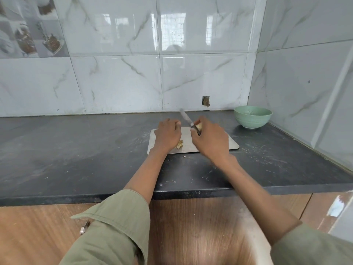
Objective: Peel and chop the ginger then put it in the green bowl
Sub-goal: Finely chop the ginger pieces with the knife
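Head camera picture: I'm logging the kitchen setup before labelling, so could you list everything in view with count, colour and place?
cutting board: one, pale grey, on the counter, under both hands
ginger pieces: small pile, yellowish, on the board by the left hand
knife: one, silver blade, in the right hand
ginger chunk: one, pale yellow, in the right hand
bowl: one, green, far right corner of the counter
counter: one, black
wall tiles: white marbled, behind
left hand: on the board
right hand: holding knife
sleeves: two, olive
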The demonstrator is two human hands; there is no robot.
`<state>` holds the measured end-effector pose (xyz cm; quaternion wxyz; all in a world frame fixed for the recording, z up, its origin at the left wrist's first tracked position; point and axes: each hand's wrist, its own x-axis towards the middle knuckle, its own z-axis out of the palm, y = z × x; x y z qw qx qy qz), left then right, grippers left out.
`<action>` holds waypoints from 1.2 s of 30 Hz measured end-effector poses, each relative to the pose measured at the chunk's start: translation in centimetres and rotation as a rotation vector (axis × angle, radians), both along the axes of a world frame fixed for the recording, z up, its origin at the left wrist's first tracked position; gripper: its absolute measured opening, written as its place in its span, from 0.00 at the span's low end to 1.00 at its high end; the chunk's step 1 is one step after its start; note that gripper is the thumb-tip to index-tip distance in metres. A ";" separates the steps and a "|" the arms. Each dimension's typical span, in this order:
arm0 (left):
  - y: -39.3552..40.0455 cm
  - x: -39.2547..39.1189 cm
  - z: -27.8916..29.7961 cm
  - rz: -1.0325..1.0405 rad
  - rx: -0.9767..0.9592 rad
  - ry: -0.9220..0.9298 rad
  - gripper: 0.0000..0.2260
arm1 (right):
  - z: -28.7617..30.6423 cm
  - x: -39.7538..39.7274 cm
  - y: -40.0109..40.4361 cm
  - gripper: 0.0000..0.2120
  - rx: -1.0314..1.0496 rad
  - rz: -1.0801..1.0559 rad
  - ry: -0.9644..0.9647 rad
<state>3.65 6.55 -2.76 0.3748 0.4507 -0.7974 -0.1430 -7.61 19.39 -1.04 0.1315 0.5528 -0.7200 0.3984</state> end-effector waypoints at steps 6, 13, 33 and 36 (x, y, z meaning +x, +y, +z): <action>0.6 -0.5 0.1 -0.025 -0.155 -0.111 0.13 | 1.3 -6.1 -3.5 0.11 -0.015 0.015 -0.003; -0.3 -5.0 2.2 -0.026 -0.202 -0.381 0.21 | 1.6 -8.3 -3.7 0.12 -0.170 -0.001 -0.110; -3.2 -7.6 0.7 -0.092 -0.093 -0.282 0.16 | 1.5 -9.0 -4.1 0.11 -0.206 -0.001 -0.341; -3.2 -7.4 0.6 -0.104 -0.080 -0.247 0.17 | 1.3 -9.1 -4.3 0.11 -0.168 0.008 -0.332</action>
